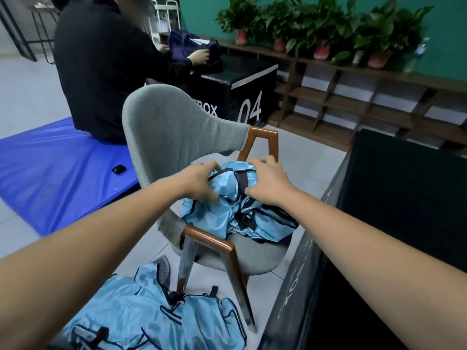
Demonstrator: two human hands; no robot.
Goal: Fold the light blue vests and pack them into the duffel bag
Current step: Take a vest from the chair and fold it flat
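Note:
A crumpled heap of light blue vests [227,218] with dark trim lies on the seat of a grey chair [171,132]. My left hand [199,181] grips the top of the heap on its left side. My right hand [267,183] grips the same bunched vest on its right side, fingers curled into the fabric. More light blue vests [151,311] lie spread on the floor in front of the chair. A dark blue duffel bag [192,50] sits on a black box in the background, where another person has both hands on it.
A black plyo box [404,223] stands close on the right of the chair. A second black box marked 04 [250,97] is behind it. A person in black sits on a blue mat [55,168] at left. Wooden shelves with potted plants [323,29] line the far wall.

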